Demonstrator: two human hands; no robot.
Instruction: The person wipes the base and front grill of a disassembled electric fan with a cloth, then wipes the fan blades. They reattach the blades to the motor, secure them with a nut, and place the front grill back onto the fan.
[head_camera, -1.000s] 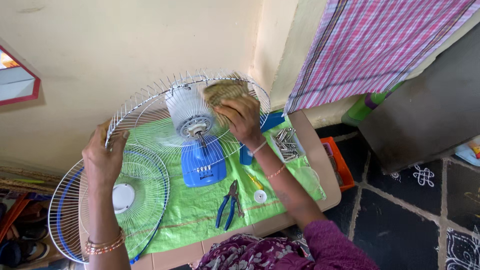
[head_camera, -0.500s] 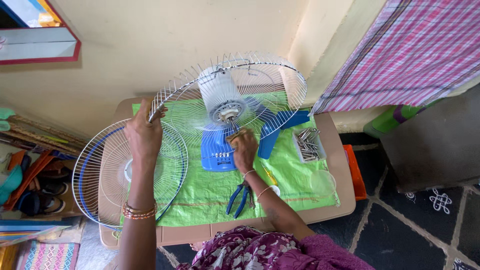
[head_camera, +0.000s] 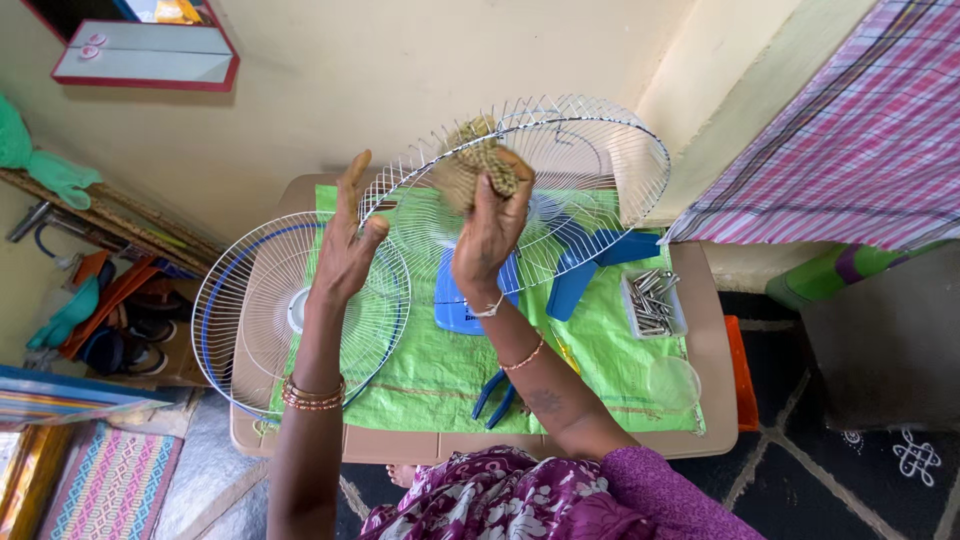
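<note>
Home corner: wall mirror (head_camera: 150, 55), shoes (head_camera: 130, 335), patterned rug (head_camera: 105, 485).

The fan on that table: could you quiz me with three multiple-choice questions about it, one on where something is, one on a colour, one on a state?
1. Where do the pliers lie?
A. On the green sheet, near the table's front edge
B. On the floor
C. Inside the tray of screws

2. What colour is the fan's base?
A. Red
B. Blue
C. Black

3. What is the right hand doing?
A. Resting flat on the table
B. Holding a cloth against the wire guard
C. Hanging empty

Answers:
1 A, the blue handles rest on the sheet just beside the right forearm.
2 B, the plastic under the guard is blue.
3 B, its grip bunches the brownish cloth on the wires.
</note>
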